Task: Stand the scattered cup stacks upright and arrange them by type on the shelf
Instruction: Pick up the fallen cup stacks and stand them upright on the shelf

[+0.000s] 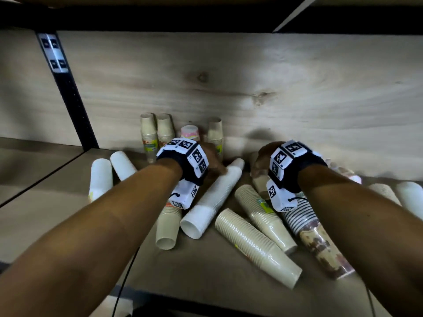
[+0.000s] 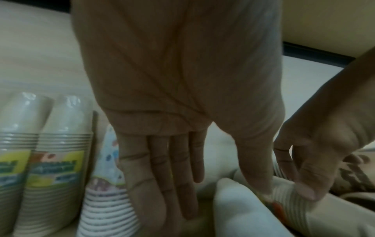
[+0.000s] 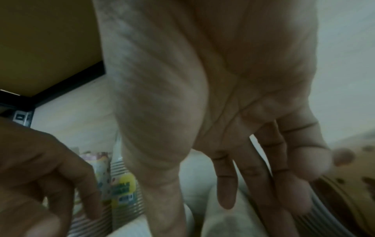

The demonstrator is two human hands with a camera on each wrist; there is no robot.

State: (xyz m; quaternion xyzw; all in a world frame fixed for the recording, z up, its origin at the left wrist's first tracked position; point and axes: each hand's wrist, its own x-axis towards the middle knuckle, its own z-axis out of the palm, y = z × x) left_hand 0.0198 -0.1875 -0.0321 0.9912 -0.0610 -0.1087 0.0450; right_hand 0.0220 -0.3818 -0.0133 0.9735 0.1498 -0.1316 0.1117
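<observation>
While the left hand point(image 1: 212, 160) rests with straight fingers on a lying white cup stack point(image 1: 211, 200), the right hand point(image 1: 262, 162) hangs relaxed, holding nothing; other stacks stand upright by the shelf point(image 1: 57, 213) back wall.

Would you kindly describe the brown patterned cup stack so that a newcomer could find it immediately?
Start at the wooden shelf board and look to its front right, under the right forearm. There, the brown patterned cup stack lies on its side, mouth toward the front edge, beside a beige stack. It alone has a dark mottled brown print and dark-striped rims; its neighbours are plain beige or white.
</observation>
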